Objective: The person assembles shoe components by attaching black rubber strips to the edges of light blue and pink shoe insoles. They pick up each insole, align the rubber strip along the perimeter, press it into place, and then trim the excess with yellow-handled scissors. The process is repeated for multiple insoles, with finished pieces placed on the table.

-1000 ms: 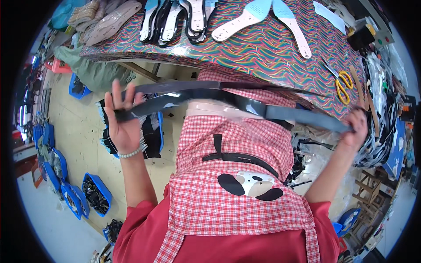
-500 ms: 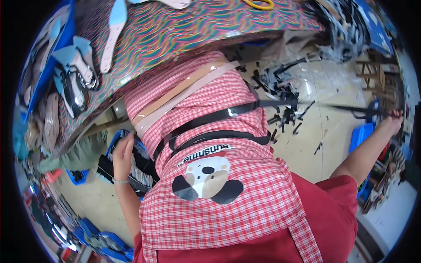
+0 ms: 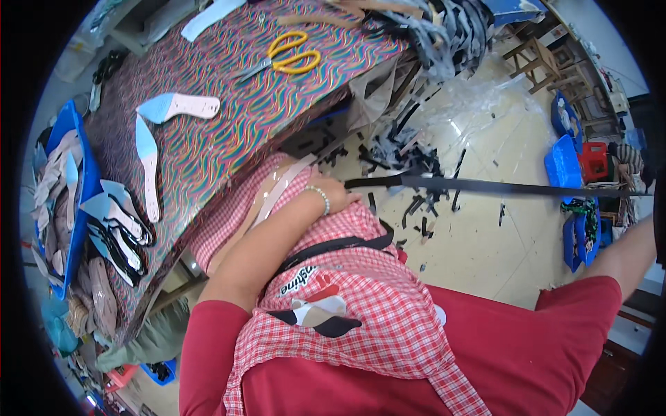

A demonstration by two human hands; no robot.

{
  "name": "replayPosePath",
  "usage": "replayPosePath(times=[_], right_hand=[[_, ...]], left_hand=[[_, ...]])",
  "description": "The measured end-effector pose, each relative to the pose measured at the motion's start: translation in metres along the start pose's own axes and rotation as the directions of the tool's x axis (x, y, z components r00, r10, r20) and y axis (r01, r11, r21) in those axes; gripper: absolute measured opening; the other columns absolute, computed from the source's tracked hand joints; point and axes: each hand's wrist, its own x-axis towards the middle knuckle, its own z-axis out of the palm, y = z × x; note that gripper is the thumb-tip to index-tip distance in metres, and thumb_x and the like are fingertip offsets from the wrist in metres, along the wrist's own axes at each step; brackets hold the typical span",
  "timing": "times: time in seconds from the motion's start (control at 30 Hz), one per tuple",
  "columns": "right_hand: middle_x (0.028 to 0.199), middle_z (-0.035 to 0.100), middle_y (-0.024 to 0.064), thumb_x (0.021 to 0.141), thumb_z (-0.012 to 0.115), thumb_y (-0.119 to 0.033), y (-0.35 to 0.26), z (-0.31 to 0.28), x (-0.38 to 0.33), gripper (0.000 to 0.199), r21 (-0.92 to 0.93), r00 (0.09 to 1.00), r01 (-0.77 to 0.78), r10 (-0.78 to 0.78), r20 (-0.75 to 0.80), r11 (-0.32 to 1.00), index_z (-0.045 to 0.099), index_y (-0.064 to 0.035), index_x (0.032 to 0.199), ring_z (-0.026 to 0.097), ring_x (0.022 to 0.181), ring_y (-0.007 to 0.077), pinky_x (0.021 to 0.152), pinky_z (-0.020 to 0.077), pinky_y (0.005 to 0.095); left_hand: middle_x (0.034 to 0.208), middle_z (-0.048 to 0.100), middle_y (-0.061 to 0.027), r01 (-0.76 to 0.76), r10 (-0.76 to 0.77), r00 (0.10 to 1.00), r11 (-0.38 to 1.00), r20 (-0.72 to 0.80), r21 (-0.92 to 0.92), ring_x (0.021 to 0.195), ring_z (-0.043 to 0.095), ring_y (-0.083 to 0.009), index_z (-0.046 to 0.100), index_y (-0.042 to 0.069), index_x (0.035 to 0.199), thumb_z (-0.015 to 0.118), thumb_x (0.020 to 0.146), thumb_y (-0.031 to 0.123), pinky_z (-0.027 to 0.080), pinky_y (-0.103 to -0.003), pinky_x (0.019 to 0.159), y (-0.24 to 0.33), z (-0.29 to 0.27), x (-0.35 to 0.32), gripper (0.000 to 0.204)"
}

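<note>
My left hand (image 3: 331, 195) reaches across my lap, its fingers closed on one end of a long black strip (image 3: 485, 186). From there the strip stretches to the right, over the floor, out to the dark rim. Of my right arm only the forearm (image 3: 628, 260) shows at the right edge; the hand itself is out of sight. On my red checked apron (image 3: 388, 333) lies a pale pink strip (image 3: 281, 187), beside a tan strip that my left arm partly covers.
Yellow-handled scissors (image 3: 295, 54) and blue-and-pink insoles (image 3: 147, 166) lie on the patterned table (image 3: 229, 111). A blue bin (image 3: 84, 208) of insoles stands left. Black scraps (image 3: 416, 156) litter the floor. Blue baskets (image 3: 563, 166) and wooden stools (image 3: 534, 62) are at right.
My left hand has come from beside my lap to its middle and grips the black strip. The strip has slid right off my lap; my right hand has left the view. The view has turned.
</note>
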Motion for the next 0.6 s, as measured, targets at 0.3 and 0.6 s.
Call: replayPosePath(times=[0.3, 0.6], right_hand=[[0.088, 0.064, 0.0068, 0.094, 0.051, -0.012, -0.081, 0.155, -0.148, 0.029, -0.383, 0.794, 0.257, 0.032, 0.607, 0.887, 0.045, 0.0017, 0.119, 0.058, 0.078, 0.0127, 0.068, 0.0466, 0.0259], [0.092, 0.066, 0.0048, 0.095, 0.051, -0.011, -0.092, 0.370, -0.410, 0.042, 0.109, -0.151, -0.305, -0.161, 0.975, 0.946, 0.037, 0.0032, 0.132, 0.059, 0.082, 0.0089, 0.070, 0.0463, 0.0238]], left_hand=[[0.131, 0.054, -0.0192, -0.028, 0.012, 0.998, 0.962, -0.063, -0.271, 0.127, 0.045, -0.0355, 0.058, 0.001, 0.123, 0.035, 0.092, 0.060, 0.029, -0.047, 0.107, -0.005, -0.023, -0.010, 0.071], [0.126, 0.054, -0.0139, -0.901, -0.187, 0.329, -0.356, -0.926, -0.248, 0.120, 0.049, -0.0234, 0.031, -0.004, 0.142, 0.028, 0.098, 0.055, 0.032, -0.042, 0.104, 0.002, -0.183, -0.307, 0.074]])
